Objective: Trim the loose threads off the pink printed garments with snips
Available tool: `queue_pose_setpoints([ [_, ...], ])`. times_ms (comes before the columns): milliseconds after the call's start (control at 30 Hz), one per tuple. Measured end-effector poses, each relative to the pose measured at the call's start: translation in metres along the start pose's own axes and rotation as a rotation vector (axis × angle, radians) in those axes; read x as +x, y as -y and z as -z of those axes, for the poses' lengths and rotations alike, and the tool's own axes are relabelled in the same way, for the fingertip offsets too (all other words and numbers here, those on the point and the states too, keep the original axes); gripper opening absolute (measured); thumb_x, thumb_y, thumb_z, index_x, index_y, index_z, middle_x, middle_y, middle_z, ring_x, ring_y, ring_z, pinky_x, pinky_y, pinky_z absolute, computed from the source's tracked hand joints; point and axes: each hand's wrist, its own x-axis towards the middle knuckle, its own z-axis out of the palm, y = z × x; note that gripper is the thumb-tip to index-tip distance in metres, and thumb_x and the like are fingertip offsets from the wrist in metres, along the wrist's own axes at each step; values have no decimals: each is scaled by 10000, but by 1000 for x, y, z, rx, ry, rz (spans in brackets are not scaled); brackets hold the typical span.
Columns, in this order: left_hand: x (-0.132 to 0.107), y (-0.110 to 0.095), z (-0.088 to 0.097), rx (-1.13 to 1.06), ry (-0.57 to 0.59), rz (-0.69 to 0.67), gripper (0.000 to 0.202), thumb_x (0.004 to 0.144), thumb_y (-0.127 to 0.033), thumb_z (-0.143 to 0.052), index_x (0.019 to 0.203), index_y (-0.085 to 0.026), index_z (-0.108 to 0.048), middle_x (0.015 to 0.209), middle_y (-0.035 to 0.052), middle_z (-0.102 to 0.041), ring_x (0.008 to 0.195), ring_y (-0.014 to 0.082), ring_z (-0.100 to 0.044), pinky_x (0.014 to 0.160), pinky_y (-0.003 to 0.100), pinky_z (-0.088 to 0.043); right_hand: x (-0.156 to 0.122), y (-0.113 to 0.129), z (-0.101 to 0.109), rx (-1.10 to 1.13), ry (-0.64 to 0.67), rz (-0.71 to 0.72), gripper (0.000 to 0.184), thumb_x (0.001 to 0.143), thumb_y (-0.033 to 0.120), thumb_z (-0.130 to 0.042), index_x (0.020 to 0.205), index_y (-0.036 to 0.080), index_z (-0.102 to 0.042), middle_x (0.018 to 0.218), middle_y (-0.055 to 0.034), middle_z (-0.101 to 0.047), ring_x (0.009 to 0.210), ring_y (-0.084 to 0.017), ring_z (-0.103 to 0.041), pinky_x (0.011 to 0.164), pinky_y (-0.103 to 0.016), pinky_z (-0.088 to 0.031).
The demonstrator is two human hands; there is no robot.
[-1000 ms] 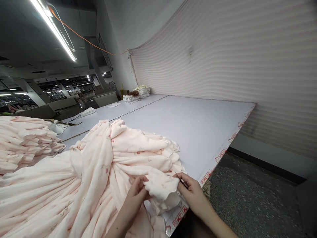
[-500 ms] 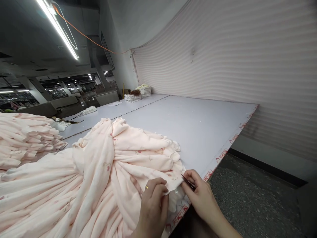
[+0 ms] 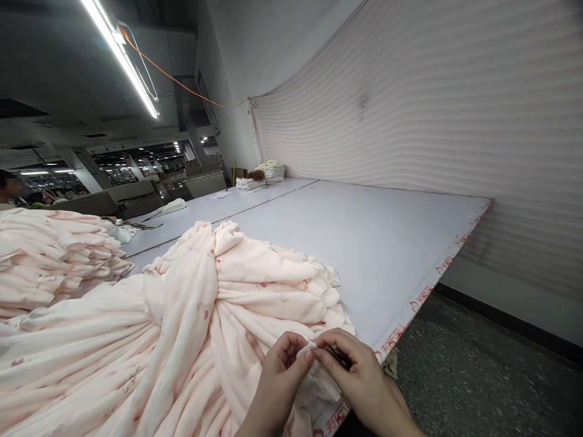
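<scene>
A large bundle of pale pink printed fabric (image 3: 182, 303), twisted and gathered in folds, lies across the near side of the table. At its near right edge my left hand (image 3: 283, 370) is closed, thumb and fingers pinching a small whitish edge of the fabric (image 3: 308, 348). My right hand (image 3: 359, 376) meets it there, its thumb and forefinger on the same edge. Dark thread snips (image 3: 340, 357) rest within the right hand, mostly hidden by the fingers. Both hands are just above the table's near edge.
Another pile of pink fabric (image 3: 59, 255) sits on the left. White folded stacks (image 3: 251, 184) stand at the table's (image 3: 364, 243) far end. A striped cloth (image 3: 410, 109) hangs along the right wall. Part of a person (image 3: 6, 188) shows at the far left.
My hands have come together at the fabric edge. The snips, whose points were showing, now lie back in my right hand. The view has shifted slightly left, and a person shows there.
</scene>
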Motion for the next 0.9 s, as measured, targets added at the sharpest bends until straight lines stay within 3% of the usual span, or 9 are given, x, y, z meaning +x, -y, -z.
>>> queue_pose_setpoints([
  [133, -4, -1, 2, 151, 53, -29, 267, 761, -351, -652, 970, -192, -602, 745, -5, -556, 700, 133, -502, 650, 229, -395, 2, -6, -8, -8, -26, -3, 157, 859, 319, -494, 808, 203, -587, 727, -4, -620, 693, -156, -584, 631, -212, -450],
  [233, -4, -1, 2, 269, 57, -34, 213, 786, -355, -620, 888, -169, -637, 753, 14, -581, 698, 136, -499, 638, 225, -383, 5, -6, -11, -36, -72, -8, 178, 868, 348, -465, 827, 203, -560, 692, -3, -607, 647, -154, -573, 610, -216, -452],
  [333, -2, 0, 5, 165, -16, 9, 225, 757, -378, -649, 811, -162, -617, 729, 9, -573, 672, 129, -495, 608, 213, -379, 8, -4, -9, -5, -93, -47, 201, 848, 382, -493, 810, 197, -563, 678, -9, -613, 639, -162, -578, 603, -226, -463],
  [533, 3, 3, 12, -92, -33, 36, 270, 678, -368, -730, 775, -164, -581, 693, -8, -555, 627, 104, -486, 580, 195, -368, 1, -3, 7, 5, 55, -147, 258, 783, 401, -587, 945, 213, -659, 958, -72, -687, 903, -241, -617, 791, -300, -487],
  [733, 0, 2, 11, -77, 21, 34, 260, 678, -365, -732, 770, -162, -598, 681, -10, -558, 629, 102, -480, 589, 197, -363, 1, 2, 5, 86, 177, -220, 259, 792, 420, -574, 815, 203, -713, 789, -44, -710, 757, -214, -632, 683, -265, -483],
  [900, 0, 6, 12, -81, 18, 35, 272, 665, -378, -739, 767, -162, -607, 664, -17, -557, 614, 95, -471, 590, 198, -354, 8, 7, 0, 105, 187, -221, 232, 788, 384, -583, 792, 194, -715, 779, -38, -699, 763, -209, -618, 673, -258, -464],
])
